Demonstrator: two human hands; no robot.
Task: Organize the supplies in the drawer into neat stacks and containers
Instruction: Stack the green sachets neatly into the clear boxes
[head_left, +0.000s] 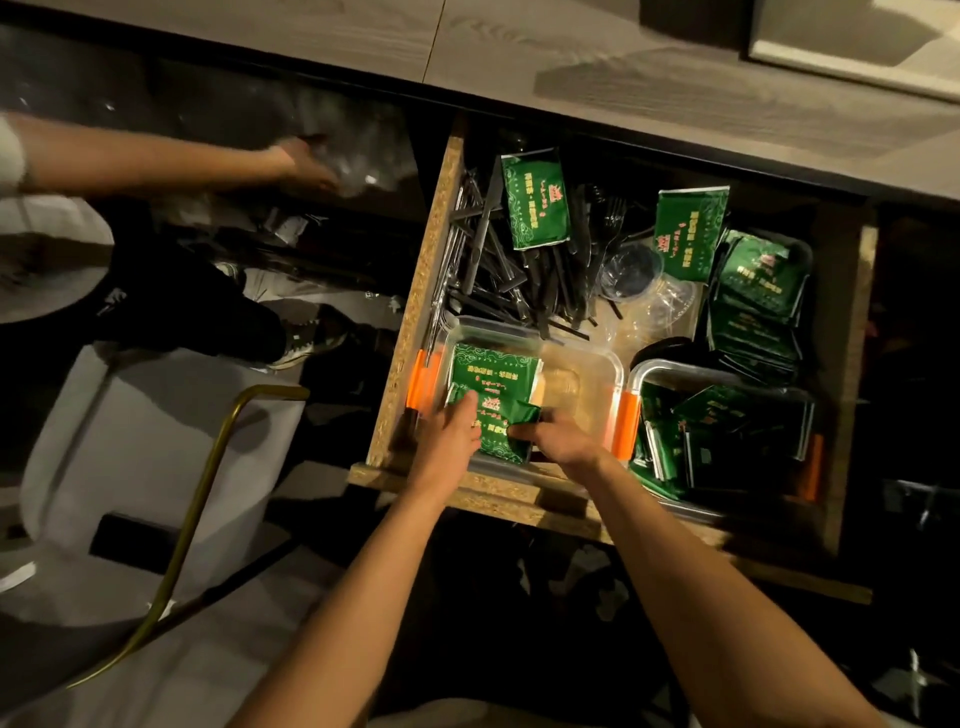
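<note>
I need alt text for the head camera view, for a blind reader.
Two bare hands, left and right, hold a green printed packet inside a clear plastic container with orange clips in an open wooden drawer. Behind it lie loose black plastic cutlery and more green packets.

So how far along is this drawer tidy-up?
Partly done. The right container already holds many green packets. In hand: the left hand and right hand settle green packets into the clear orange-clipped container. Left: loose packets, the black cutlery pile and plastic cups.
</note>
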